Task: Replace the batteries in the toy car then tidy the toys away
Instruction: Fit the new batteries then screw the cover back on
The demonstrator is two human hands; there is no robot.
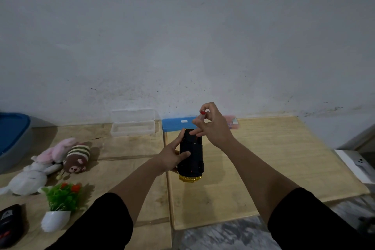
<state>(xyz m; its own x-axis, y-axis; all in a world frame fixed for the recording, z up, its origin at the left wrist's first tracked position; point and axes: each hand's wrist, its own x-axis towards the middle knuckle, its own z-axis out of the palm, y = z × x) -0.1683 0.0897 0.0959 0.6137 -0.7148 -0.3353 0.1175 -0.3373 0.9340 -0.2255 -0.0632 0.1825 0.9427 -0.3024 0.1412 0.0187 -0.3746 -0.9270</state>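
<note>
Black sleeves frame both forearms; the left hand [172, 158] wraps its fingers and thumb round the toy car [191, 156], held belly-up above the middle of the wooden boards [263, 168], likely to steady it. Above the car's far end, the right hand [213, 126] pinches a small red-topped screwdriver [202, 114], apparently for the battery-cover screw. Plush toys [50, 160] lie toward the left edge.

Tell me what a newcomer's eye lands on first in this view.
First, the black toy car held underside up at centre: the left hand grips its side while the right hand pinches a small red-tipped tool above it. Next, the soft toys lying at the left of the wooden boards, with a small fake plant in a white pot nearer the camera.
</note>
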